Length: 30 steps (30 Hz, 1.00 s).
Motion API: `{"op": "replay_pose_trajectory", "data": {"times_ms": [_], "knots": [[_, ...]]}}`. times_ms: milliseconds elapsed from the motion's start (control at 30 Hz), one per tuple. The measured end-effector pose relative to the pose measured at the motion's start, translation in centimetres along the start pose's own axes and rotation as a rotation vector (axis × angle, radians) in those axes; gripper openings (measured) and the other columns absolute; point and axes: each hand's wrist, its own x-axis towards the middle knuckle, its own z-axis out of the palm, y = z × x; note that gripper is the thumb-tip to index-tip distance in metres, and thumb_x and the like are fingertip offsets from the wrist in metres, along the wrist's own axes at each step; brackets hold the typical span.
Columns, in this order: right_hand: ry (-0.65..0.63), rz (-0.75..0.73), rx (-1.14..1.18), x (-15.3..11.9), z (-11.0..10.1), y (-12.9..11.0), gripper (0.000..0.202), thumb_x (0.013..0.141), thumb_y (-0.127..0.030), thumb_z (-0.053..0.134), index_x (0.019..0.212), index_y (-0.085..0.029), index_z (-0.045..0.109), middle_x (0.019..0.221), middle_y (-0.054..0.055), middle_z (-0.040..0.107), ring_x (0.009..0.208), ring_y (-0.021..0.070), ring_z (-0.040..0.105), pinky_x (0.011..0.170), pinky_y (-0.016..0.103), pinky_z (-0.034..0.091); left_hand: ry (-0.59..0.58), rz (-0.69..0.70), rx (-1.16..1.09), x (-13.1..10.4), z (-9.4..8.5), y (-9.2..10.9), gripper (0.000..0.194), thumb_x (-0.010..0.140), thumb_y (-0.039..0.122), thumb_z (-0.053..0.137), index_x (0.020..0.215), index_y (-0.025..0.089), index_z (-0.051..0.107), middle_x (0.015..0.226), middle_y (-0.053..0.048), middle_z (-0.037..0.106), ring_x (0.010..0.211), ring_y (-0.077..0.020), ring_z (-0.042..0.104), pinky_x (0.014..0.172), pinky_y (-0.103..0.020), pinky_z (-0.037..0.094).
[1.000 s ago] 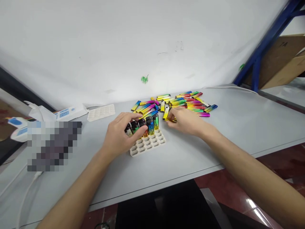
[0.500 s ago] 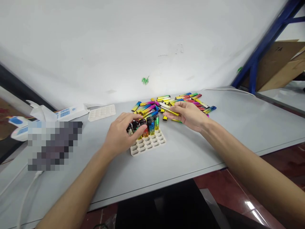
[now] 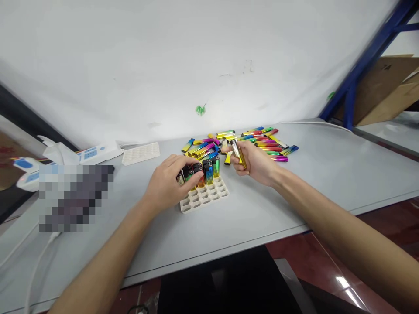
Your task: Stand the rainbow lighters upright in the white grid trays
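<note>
My left hand [image 3: 166,181] curls around several upright lighters [image 3: 199,174] with black tops, its thumb in front of them and its fingertips behind. These lighters stand in the back rows of a white tray of slots [image 3: 204,197], whose front slots show bare. To the right, my right hand [image 3: 253,161] grips a silver and gold lighter [image 3: 240,156] between thumb and fingers, tilted nearly upright above the table. Behind that hand lies a loose pile of shiny, many-coloured lighters [image 3: 199,150]. Part of the pile is hidden by the hand.
A second white slotted tray [image 3: 140,154] lies at the back left. Further left are white power strips [image 3: 93,153] with cables and a blurred-out dark object [image 3: 77,198]. The white wall [image 3: 157,65] rises behind the grey table [image 3: 209,235]. Cardboard boxes [image 3: 382,87] stand at the far right.
My right hand has turned the lighter from lying nearly flat to nearly upright and drawn slightly towards me. My left hand stays around the lighters in the tray.
</note>
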Motion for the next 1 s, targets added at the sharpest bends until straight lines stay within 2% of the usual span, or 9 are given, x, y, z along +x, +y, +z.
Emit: {"op": "replay_pose_trajectory", "data": {"times_ms": [67, 133, 200, 333, 400, 467, 600, 833, 1000], "knots": [[-0.008, -0.032, -0.001, -0.06, 0.01, 0.05, 0.028, 0.098, -0.042, 0.045, 0.093, -0.02, 0.061, 0.069, -0.002, 0.045, 0.053, 0.0107, 0.039, 0.045, 0.024, 0.032, -0.003, -0.005, 0.003, 0.03, 0.0, 0.07, 0.022, 0.092, 0.038, 0.062, 0.106, 0.021, 0.065, 0.1, -0.004, 0.075, 0.085, -0.0188, 0.068, 0.069, -0.031, 0.053], [-0.019, -0.071, -0.028, -0.25, 0.05, 0.08, 0.024, 0.096, -0.045, 0.053, 0.096, -0.021, 0.058, 0.075, 0.0, 0.053, 0.061, 0.0123, 0.049, 0.05, 0.025, 0.039, -0.009, -0.016, 0.007, 0.06, -0.02, 0.15, 0.022, 0.092, 0.039, 0.062, 0.106, 0.022, 0.065, 0.1, -0.004, 0.075, 0.084, -0.0187, 0.068, 0.069, -0.031, 0.053], [-0.04, -0.095, -0.054, -0.47, 0.12, 0.12, 0.024, 0.092, -0.045, 0.063, 0.096, -0.025, 0.053, 0.077, -0.001, 0.056, 0.063, 0.013, 0.052, 0.049, 0.025, 0.04, -0.015, -0.032, 0.012, 0.09, -0.05, 0.21, 0.022, 0.092, 0.039, 0.061, 0.105, 0.022, 0.066, 0.1, -0.004, 0.075, 0.083, -0.0186, 0.068, 0.069, -0.031, 0.053], [-0.055, -0.07, -0.016, -0.4, 0.19, 0.28, 0.032, 0.088, -0.053, 0.066, 0.09, -0.026, 0.05, 0.061, -0.008, 0.04, 0.047, 0.0089, 0.033, 0.042, 0.022, 0.02, -0.024, -0.043, 0.022, 0.06, -0.09, 0.19, 0.023, 0.092, 0.039, 0.062, 0.106, 0.022, 0.066, 0.101, -0.004, 0.075, 0.082, -0.0185, 0.068, 0.069, -0.032, 0.054], [-0.061, -0.043, 0.01, -0.12, 0.14, 0.38, 0.044, 0.089, -0.066, 0.056, 0.078, -0.024, 0.051, 0.054, -0.008, 0.031, 0.044, 0.0083, 0.022, 0.042, 0.024, 0.013, -0.026, -0.042, 0.023, 0.03, -0.09, 0.17, 0.023, 0.092, 0.04, 0.062, 0.107, 0.022, 0.066, 0.101, -0.004, 0.075, 0.082, -0.0187, 0.068, 0.07, -0.032, 0.054], [-0.046, -0.019, 0.012, 0.15, 0.07, 0.45, 0.057, 0.09, -0.072, 0.045, 0.063, -0.022, 0.043, 0.049, -0.008, 0.024, 0.042, 0.0083, 0.016, 0.042, 0.026, 0.011, -0.027, -0.046, 0.023, 0.02, -0.1, 0.21, 0.024, 0.092, 0.041, 0.061, 0.107, 0.023, 0.066, 0.101, -0.004, 0.075, 0.082, -0.019, 0.068, 0.07, -0.032, 0.053], [0.018, 0.025, -0.009, 0.31, 0.18, 0.46, 0.058, 0.094, -0.063, 0.039, 0.053, -0.023, 0.029, 0.045, -0.007, 0.019, 0.04, 0.0079, 0.012, 0.042, 0.026, 0.009, -0.037, -0.057, 0.033, 0.08, -0.15, 0.42, 0.024, 0.092, 0.041, 0.061, 0.107, 0.023, 0.066, 0.1, -0.004, 0.075, 0.083, -0.019, 0.068, 0.071, -0.031, 0.053], [0.041, 0.0, 0.002, 0.09, 0.69, 0.39, 0.051, 0.095, -0.049, 0.035, 0.052, -0.023, 0.03, 0.044, -0.006, 0.02, 0.041, 0.0083, 0.01, 0.042, 0.025, 0.008, -0.027, -0.037, 0.036, 0.07, -0.2, 0.33, 0.023, 0.092, 0.039, 0.062, 0.107, 0.021, 0.066, 0.1, -0.004, 0.075, 0.084, -0.0183, 0.068, 0.073, -0.03, 0.053], [0.06, 0.0, 0.011, 0.01, 0.56, 0.18, 0.059, 0.093, -0.065, 0.04, 0.054, -0.023, 0.028, 0.045, -0.007, 0.018, 0.042, 0.0079, 0.011, 0.042, 0.026, 0.008, -0.034, -0.045, 0.047, -0.01, -0.22, 0.25, 0.025, 0.092, 0.041, 0.061, 0.108, 0.022, 0.066, 0.099, -0.004, 0.075, 0.082, -0.0183, 0.068, 0.071, -0.03, 0.053]]}}
